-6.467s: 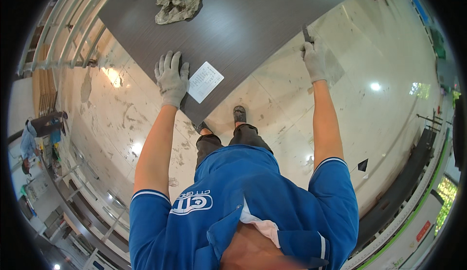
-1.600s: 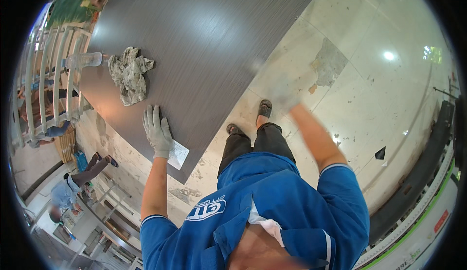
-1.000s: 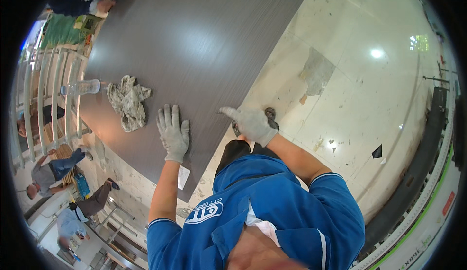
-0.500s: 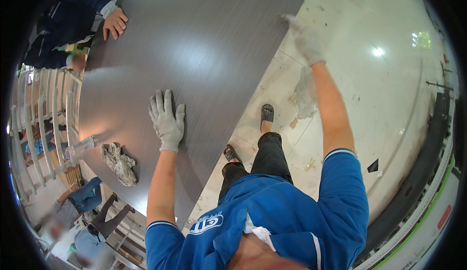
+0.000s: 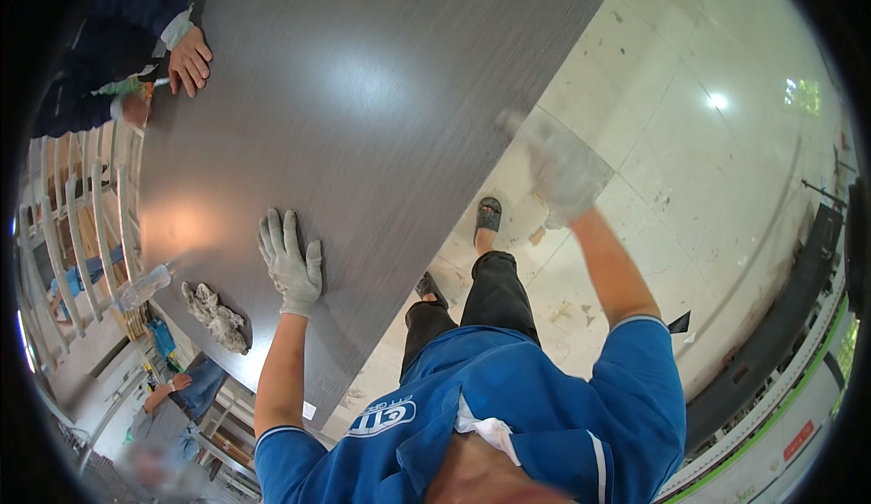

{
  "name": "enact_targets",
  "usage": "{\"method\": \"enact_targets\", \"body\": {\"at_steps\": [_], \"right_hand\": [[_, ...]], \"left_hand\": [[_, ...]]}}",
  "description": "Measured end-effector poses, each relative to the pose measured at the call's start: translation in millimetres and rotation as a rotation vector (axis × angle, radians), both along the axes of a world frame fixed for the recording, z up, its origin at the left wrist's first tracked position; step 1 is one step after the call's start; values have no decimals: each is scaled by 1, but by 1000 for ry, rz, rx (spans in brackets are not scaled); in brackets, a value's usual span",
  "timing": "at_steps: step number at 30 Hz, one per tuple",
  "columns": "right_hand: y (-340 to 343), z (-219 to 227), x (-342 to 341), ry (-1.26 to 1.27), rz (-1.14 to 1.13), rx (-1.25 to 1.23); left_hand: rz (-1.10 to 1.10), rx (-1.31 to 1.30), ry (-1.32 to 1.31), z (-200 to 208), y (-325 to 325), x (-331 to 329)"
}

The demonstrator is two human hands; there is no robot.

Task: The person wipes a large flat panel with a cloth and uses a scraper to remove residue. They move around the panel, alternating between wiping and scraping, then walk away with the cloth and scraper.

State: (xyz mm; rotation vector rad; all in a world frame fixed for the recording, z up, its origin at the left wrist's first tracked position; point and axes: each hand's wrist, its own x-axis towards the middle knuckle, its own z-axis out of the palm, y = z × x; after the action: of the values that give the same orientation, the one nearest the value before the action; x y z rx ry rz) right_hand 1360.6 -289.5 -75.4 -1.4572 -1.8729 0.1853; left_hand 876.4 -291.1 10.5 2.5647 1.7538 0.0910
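My left hand [image 5: 292, 266], in a light grey glove, lies flat with fingers spread on a large dark wood-grain board [image 5: 363, 168]. My right hand [image 5: 561, 173], gloved too, is at the board's right edge, smeared by motion. Something small and blurred reaches from its fingers to that edge; its kind cannot be made out. A crumpled grey rag [image 5: 216, 317] lies on the board left of my left hand. Beside it, at the board's left edge, is a clear plastic bottle [image 5: 145, 286].
Across the board, a co-worker's hand [image 5: 189, 63] rests on its far left edge. Pale metal racks [image 5: 98, 223] stand to the left, with more people lower down. On the right are a tiled floor [image 5: 708, 195] and a long machine with a dark rail [image 5: 771, 341].
My right hand has come down along the board's edge, nearer to me. My left hand stays flat on the board. The view has shifted slightly, so the rag and bottle appear lower.
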Motion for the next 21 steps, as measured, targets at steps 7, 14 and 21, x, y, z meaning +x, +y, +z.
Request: {"method": "enact_targets", "body": {"at_steps": [7,14,21], "right_hand": [[67,27,80,-293,-402,-215],[-43,17,-58,-241,-87,-206],[-19,51,-35,-156,-113,-193]], "left_hand": [[10,-18,8,1,-3,-1],[3,-1,-19,-1,-4,-2],[3,20,-21,-4,-4,-3]]}}
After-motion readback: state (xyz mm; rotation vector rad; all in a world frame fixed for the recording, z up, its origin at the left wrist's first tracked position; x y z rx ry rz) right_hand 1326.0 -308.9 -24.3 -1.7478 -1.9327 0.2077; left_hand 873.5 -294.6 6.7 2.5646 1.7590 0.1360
